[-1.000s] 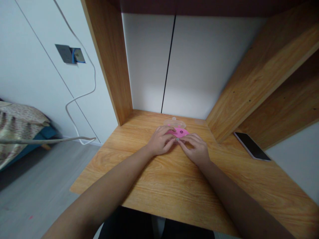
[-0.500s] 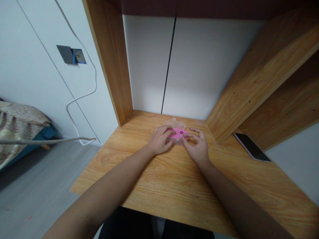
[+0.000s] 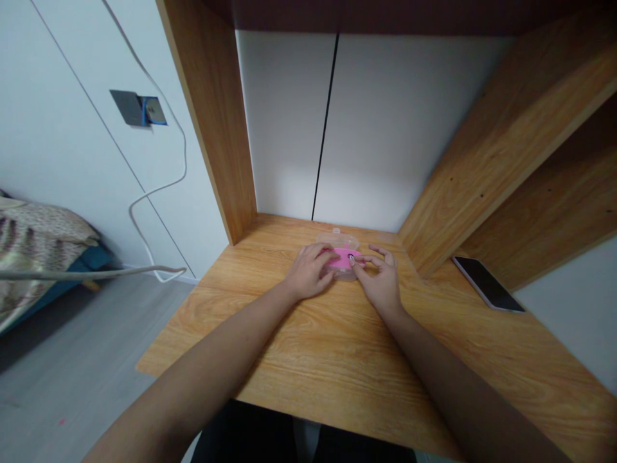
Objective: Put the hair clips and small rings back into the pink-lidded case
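Note:
A flat pink oval piece (image 3: 341, 258) lies in a clear plastic case (image 3: 344, 275) on the desk. Behind it stands the case's see-through lid (image 3: 332, 240), open. My left hand (image 3: 310, 270) grips the left end of the pink piece, fingers on top and thumb at the near edge. Thumb and index finger of my right hand (image 3: 380, 280) meet in a pinch over a small dark ring-like mark (image 3: 351, 257) on the pink surface, its other fingers raised. Whatever sits between those fingertips is too small to make out.
A phone-like dark-screened device (image 3: 488, 283) lies at the right of the wooden desk (image 3: 308, 347). Wooden side panels (image 3: 212, 116) frame the white back wall. A white cable (image 3: 183, 148) hangs at the left near a wall socket (image 3: 139, 109).
My right thumb and index finger have shifted slightly up and left onto the dark mark, closing together there. My left hand has stayed in place.

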A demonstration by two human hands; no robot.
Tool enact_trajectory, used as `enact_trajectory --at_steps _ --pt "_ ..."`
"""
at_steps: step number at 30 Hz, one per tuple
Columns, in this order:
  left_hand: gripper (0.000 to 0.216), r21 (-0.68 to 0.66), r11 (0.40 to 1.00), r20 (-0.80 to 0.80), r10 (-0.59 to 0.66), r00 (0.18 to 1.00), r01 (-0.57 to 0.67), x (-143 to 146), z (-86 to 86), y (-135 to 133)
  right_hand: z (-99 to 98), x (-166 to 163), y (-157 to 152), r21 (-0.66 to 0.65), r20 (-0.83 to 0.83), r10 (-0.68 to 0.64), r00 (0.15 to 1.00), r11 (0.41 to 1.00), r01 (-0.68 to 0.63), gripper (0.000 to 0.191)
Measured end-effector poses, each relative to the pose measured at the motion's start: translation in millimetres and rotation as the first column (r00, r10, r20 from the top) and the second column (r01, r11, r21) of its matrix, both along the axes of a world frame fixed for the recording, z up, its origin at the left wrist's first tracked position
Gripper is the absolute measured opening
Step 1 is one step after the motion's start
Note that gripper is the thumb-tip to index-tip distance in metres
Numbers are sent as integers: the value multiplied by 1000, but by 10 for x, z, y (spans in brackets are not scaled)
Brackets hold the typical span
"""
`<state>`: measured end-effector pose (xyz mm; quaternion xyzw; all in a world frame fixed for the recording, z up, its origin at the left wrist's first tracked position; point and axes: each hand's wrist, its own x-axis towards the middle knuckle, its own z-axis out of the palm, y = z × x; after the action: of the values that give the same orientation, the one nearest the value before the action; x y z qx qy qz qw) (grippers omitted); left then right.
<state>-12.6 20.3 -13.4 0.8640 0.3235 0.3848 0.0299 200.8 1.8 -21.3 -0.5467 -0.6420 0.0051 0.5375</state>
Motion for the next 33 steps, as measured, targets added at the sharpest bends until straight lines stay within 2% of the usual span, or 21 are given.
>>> enact_trajectory --at_steps 8,11,16,19,22,27,30,33 --pt "41 0 1000 9 -1 1000 1 -3 -4 2 5 75 4 -33 -32 55 998 998 -56 21" --pt "41 -6 1000 25 5 1000 -5 -5 7 -2 -28 127 8 -50 -115 79 990 995 -86 30" --pt "44 -8 999 37 37 999 -36 -10 45 -21 -171 152 92 -182 -327 163 931 956 -231 53" --pt "56 -19 996 53 92 994 -91 -7 44 -15 -234 128 123 -221 -393 234 889 915 -338 66" --pt "76 -52 988 97 146 984 -142 2 10 11 -248 102 106 -215 -369 319 873 884 -414 79" --pt "110 -137 970 120 217 969 -201 9 -68 65 -216 49 49 -228 -339 319 885 885 -407 101" --pt "117 -211 953 88 241 967 -218 2 -94 86 -173 18 34 -207 -371 363 855 865 -457 97" --pt "111 -259 953 68 183 981 -160 -8 -98 93 -130 3 32 -178 -396 414 819 841 -511 89"
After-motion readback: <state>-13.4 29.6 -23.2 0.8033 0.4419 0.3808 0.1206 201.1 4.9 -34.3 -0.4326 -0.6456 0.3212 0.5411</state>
